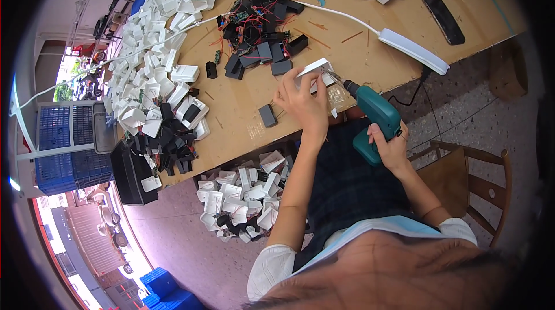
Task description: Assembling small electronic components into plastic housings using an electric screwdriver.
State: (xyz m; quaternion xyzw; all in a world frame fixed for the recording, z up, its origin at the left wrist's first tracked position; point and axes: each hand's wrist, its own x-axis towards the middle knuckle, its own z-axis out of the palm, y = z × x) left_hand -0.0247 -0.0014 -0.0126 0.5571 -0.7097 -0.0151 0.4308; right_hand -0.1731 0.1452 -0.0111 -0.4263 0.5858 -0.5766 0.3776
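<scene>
My left hand [303,102] is closed round a white plastic casing [317,67] over the near edge of the table, fingers along its side. In my right hand [388,145] is a green cordless screwdriver [378,110], gripped by its handle. Its bit points up and left and meets the casing near my left fingertips; the exact contact is too small to make out. A small black box [267,115] lies on the table left of my left wrist. Just beyond the casing is a heap of black boxes [263,52] with red wires and small green circuit boards.
White casings [156,50] are piled along the table's left side, with black parts [167,142] at its near corner. A white power strip [413,51] with a cord and a black phone [443,19] lie right. More casings [243,194] sit below the table; a wooden chair [462,180] stands right.
</scene>
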